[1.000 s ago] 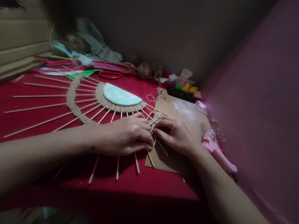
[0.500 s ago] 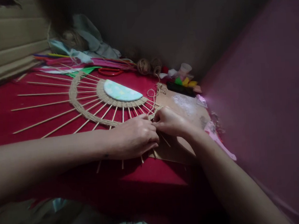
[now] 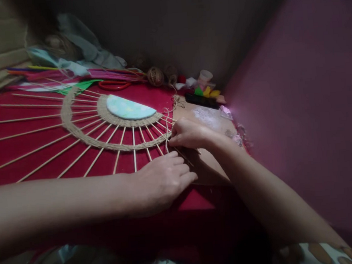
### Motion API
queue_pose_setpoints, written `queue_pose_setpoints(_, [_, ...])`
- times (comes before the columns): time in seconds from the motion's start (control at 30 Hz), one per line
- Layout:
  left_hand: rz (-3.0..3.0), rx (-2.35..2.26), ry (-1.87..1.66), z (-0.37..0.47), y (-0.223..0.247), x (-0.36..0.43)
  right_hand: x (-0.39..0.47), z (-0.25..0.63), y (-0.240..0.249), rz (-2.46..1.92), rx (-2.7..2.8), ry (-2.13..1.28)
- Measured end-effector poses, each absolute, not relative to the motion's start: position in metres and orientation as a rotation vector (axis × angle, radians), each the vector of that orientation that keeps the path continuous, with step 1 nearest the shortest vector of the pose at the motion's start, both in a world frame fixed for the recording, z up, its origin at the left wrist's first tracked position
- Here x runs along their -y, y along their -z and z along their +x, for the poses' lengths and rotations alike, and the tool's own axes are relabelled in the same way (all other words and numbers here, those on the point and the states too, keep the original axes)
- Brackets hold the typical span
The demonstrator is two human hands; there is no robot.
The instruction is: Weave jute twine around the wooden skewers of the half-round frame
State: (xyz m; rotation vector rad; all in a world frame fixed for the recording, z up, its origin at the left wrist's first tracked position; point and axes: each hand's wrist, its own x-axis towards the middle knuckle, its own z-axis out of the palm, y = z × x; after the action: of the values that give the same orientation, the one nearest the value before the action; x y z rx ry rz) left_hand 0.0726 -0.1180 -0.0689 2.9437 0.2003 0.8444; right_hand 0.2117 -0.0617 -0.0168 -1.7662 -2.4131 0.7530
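A half-round woven piece lies flat, with wooden sticks fanning out from a pale blue patterned half-disc. A tan woven twine band arcs across the sticks. At the band's right end my right hand is closed in a pinch, its fingertips partly hiding the weave. A loose strand of twine runs down beside those fingertips to my left hand. That hand is closed with bent fingers over the stick ends, below the band; its grip on the strand is mostly hidden.
Brown board lies under the right side of the piece, on red cloth. Behind are red-handled scissors, a twine ball, coloured strips and a clear cup. A purple wall rises at right.
My left hand has moved down, away from the band, uncovering more of it and the twine strand. My right hand has shifted slightly left and up. The view has turned a little right.
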Motion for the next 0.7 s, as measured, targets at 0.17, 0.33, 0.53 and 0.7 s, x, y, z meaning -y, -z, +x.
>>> queue_pose_setpoints(0.17, [3.157,0.022,-0.764,0.072,0.066,0.125,0.063,0.211,0.014,-1.721,2.376,-0.860])
queue_pose_setpoints(0.33, [3.445,0.020,-0.630,0.078,0.058,0.139,0.063,0.211,0.011,-1.687,2.367,-0.898])
queue_pose_setpoints(0.53, [3.499,-0.028,-0.501,0.091,0.048,0.147,0.066,0.208,0.001,-1.867,2.420,-0.880])
queue_pose_setpoints(0.7, [3.524,-0.054,-0.421,0.093,0.045,0.147,0.066,0.210,0.002,-1.798,2.389,-0.914])
